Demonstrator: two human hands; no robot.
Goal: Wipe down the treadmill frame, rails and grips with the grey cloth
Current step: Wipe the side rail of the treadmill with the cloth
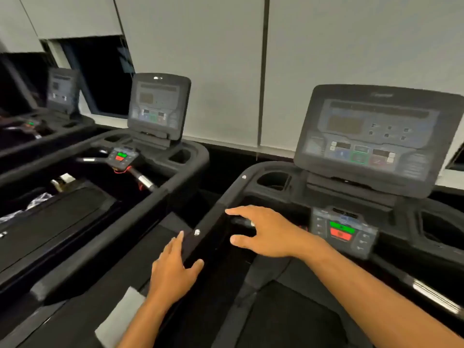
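Observation:
I stand at the black treadmill on the right, with its console (376, 136) and small control pad (342, 229) ahead. My left hand (173, 270) is open over the left side rail (213, 222), with the fingers on its outer side and the thumb on its inner side. My right hand (263, 232) hovers open with spread fingers over the short inner grip bar (242, 221). Neither hand holds anything. A light grey patch (120, 320) under my left forearm may be the grey cloth; I cannot tell for sure.
A second treadmill (158, 106) stands close on the left, its rail (105, 234) parallel to mine with a narrow gap between. A third sits farther left. Cup holders (273, 180) flank my console. A grey wall and a dark window are behind.

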